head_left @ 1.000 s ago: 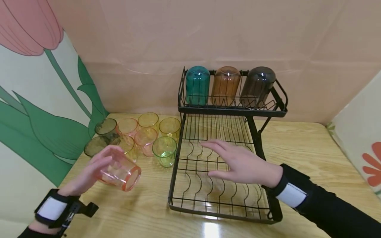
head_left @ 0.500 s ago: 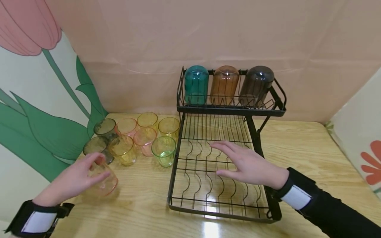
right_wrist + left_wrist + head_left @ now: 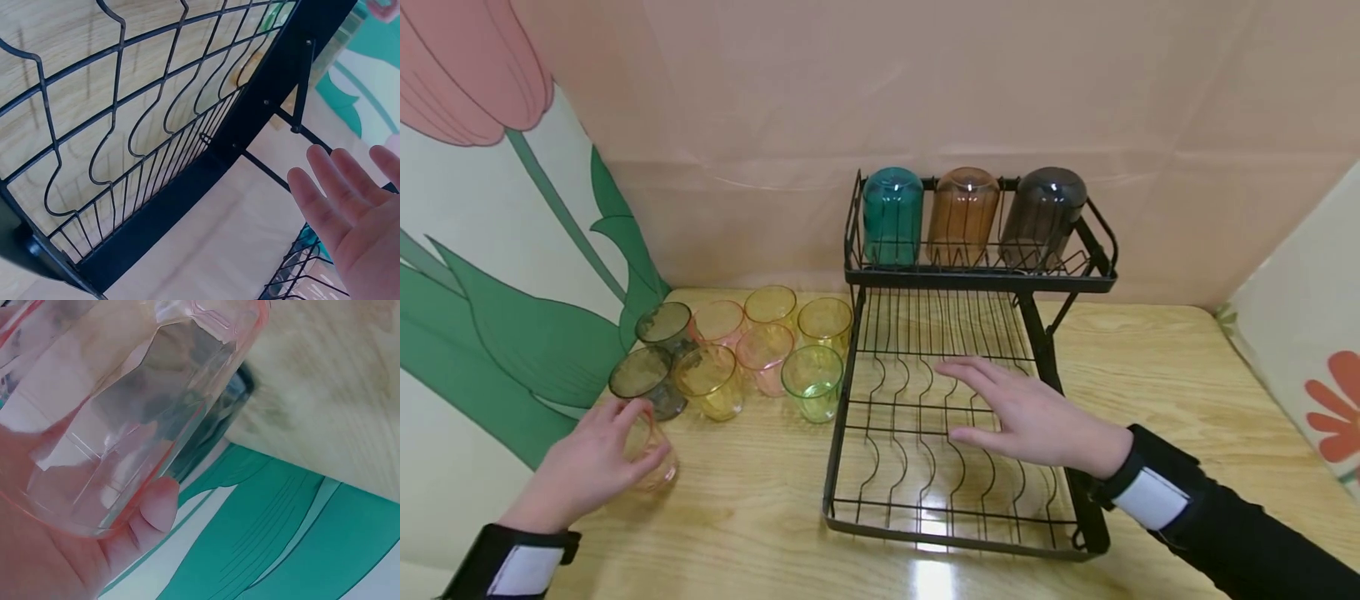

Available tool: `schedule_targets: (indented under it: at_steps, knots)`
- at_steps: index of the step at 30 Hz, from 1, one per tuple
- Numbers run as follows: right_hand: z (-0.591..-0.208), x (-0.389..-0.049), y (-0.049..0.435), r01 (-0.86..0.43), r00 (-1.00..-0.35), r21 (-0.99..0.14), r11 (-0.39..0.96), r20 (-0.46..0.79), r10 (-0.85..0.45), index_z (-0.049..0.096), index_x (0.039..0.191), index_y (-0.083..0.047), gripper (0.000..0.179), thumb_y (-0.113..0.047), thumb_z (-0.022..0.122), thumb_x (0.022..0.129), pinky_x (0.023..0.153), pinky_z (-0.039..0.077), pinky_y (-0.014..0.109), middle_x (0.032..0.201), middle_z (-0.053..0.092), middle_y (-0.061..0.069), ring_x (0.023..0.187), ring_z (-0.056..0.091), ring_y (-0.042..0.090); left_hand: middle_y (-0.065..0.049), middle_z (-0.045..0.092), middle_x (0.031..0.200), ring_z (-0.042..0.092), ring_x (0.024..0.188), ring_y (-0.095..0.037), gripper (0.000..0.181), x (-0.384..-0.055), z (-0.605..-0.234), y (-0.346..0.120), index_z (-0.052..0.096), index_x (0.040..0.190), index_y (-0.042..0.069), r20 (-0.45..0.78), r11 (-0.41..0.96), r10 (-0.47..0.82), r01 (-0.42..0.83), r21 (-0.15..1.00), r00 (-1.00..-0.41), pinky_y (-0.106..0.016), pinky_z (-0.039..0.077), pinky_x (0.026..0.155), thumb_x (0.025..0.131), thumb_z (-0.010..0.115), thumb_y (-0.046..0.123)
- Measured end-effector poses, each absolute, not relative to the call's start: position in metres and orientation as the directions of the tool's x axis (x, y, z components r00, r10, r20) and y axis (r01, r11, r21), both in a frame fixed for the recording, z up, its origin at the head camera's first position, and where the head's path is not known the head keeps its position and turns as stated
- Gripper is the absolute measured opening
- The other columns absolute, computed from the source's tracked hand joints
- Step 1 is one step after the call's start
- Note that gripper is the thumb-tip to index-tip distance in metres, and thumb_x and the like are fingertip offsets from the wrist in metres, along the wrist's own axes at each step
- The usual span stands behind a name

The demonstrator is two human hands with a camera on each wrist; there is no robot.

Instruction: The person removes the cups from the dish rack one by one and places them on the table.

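Observation:
My left hand (image 3: 587,462) grips a clear pink drinking glass (image 3: 658,471) at the near left of the glasses, low by the table. In the left wrist view the palm and a fingertip wrap the faceted pink glass (image 3: 137,425). Just behind it stands a dark grey glass (image 3: 643,375), with a yellow glass (image 3: 709,379) beside that. My right hand (image 3: 1022,412) hovers over the lower tier of a black wire dish rack (image 3: 955,546), fingers extended and holding nothing. Spread fingers (image 3: 337,187) show beside the rack frame in the right wrist view.
Several more glasses stand upright left of the rack, among them a green glass (image 3: 812,383) against its side. On the upper tier, a teal glass (image 3: 892,217), a brown glass (image 3: 964,217) and a dark glass (image 3: 1045,218) sit upside down. Walls border the wooden table (image 3: 752,533).
My left hand has carried the pink glass leftward and down, turning it from bottom-forward to more upright beside the grey glass. The right hand has shifted slightly right.

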State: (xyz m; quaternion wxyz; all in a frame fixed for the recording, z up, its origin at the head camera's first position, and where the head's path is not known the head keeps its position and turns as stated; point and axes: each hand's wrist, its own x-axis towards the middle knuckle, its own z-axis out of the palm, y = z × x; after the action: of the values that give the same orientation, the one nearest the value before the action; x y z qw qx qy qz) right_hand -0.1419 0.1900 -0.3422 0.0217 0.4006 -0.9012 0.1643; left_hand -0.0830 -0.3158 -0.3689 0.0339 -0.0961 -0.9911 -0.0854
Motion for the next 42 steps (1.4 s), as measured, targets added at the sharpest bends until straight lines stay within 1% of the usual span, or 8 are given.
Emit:
schedule_targets:
  at_steps: [5, 17, 24, 27, 31, 36, 37, 42]
  knots:
    - [-0.343, -0.140, 0.192, -0.736, -0.672, -0.264, 0.623, 0.177, -0.719, 0.037, 0.146, -0.011, 0.072, -0.048, 0.065, 0.090, 0.093, 0.048, 0.047, 0.145, 0.042, 0.009, 0.122, 0.051, 0.027, -0.025, 0.055, 0.108, 0.054, 0.094, -0.045, 0.054, -0.086, -0.378, -0.317, 0.054, 0.118, 0.005, 0.095, 0.965, 0.200, 0.213, 0.153, -0.975, -0.059, 0.048, 0.068, 0.085, 0.071, 0.045]
    - [-0.347, -0.140, 0.197, -0.744, -0.666, -0.249, 0.620, 0.206, -0.717, 0.039, 0.145, -0.012, 0.070, -0.048, 0.065, 0.090, 0.075, 0.054, 0.036, 0.141, 0.044, 0.007, 0.099, 0.062, 0.017, -0.023, 0.055, 0.102, 0.055, 0.088, -0.043, 0.049, -0.092, -0.384, -0.314, 0.056, 0.114, 0.006, 0.165, 0.961, 0.232, 0.252, 0.116, -0.959, -0.056, 0.046, 0.069, 0.084, 0.073, 0.042]
    - [-0.347, -0.141, 0.199, -0.743, -0.668, -0.243, 0.624, 0.216, -0.712, 0.040, 0.145, -0.012, 0.071, -0.044, 0.068, 0.089, 0.079, 0.054, 0.039, 0.141, 0.045, 0.007, 0.105, 0.060, 0.020, -0.024, 0.056, 0.107, 0.058, 0.087, -0.042, 0.058, -0.094, -0.391, -0.315, 0.059, 0.114, 0.008, 0.391, 0.957, 0.265, 0.290, 0.005, -0.881, -0.055, 0.048, 0.045, 0.078, 0.074, 0.050]
    - [-0.347, -0.141, 0.199, -0.740, -0.670, -0.252, 0.623, 0.210, -0.711, 0.039, 0.145, -0.013, 0.070, -0.045, 0.067, 0.090, 0.077, 0.054, 0.037, 0.141, 0.044, 0.006, 0.102, 0.061, 0.018, -0.023, 0.056, 0.106, 0.058, 0.086, -0.042, 0.061, -0.094, -0.394, -0.316, 0.060, 0.112, 0.006, 0.472, 0.944, 0.304, 0.327, -0.035, -0.827, -0.053, 0.047, 0.041, 0.081, 0.066, 0.058]
    - [-0.346, -0.140, 0.198, -0.732, -0.678, -0.270, 0.626, 0.197, -0.708, 0.039, 0.145, -0.014, 0.069, -0.048, 0.065, 0.090, 0.066, 0.052, 0.029, 0.142, 0.044, 0.006, 0.090, 0.062, 0.012, -0.023, 0.057, 0.104, 0.059, 0.083, -0.042, 0.072, -0.095, -0.396, -0.318, 0.060, 0.106, 0.004, 0.535, 0.927, 0.354, 0.362, -0.094, -0.767, -0.050, 0.045, 0.036, 0.089, 0.042, 0.071]
    - [-0.337, -0.139, 0.197, -0.730, -0.681, -0.256, 0.633, 0.206, -0.702, 0.040, 0.145, -0.012, 0.071, -0.048, 0.066, 0.089, 0.061, 0.050, 0.026, 0.140, 0.046, 0.008, 0.079, 0.061, 0.008, -0.024, 0.058, 0.097, 0.059, 0.081, -0.042, 0.079, -0.097, -0.394, -0.320, 0.059, 0.102, 0.000, 0.550, 0.912, 0.396, 0.383, -0.146, -0.735, -0.051, 0.045, 0.038, 0.094, 0.025, 0.071]
    - [-0.333, -0.139, 0.198, -0.735, -0.677, -0.249, 0.631, 0.217, -0.703, 0.040, 0.145, -0.012, 0.072, -0.049, 0.066, 0.089, 0.060, 0.050, 0.025, 0.140, 0.046, 0.008, 0.075, 0.059, 0.006, -0.023, 0.058, 0.096, 0.058, 0.081, -0.042, 0.077, -0.096, -0.392, -0.319, 0.059, 0.102, 0.000, 0.540, 0.911, 0.400, 0.385, -0.147, -0.740, -0.052, 0.046, 0.039, 0.094, 0.027, 0.070]
    - [-0.301, -0.142, 0.200, -0.813, -0.581, -0.207, 0.544, 0.350, -0.735, 0.049, 0.136, -0.006, 0.062, -0.039, 0.070, 0.088, 0.078, 0.054, 0.038, 0.132, 0.052, 0.009, 0.094, 0.063, 0.017, -0.023, 0.058, 0.102, 0.057, 0.091, -0.042, 0.068, -0.094, -0.374, -0.299, 0.059, 0.107, 0.000, 0.463, 0.901, 0.425, 0.412, -0.136, -0.778, -0.055, 0.050, 0.055, 0.089, 0.048, 0.065]
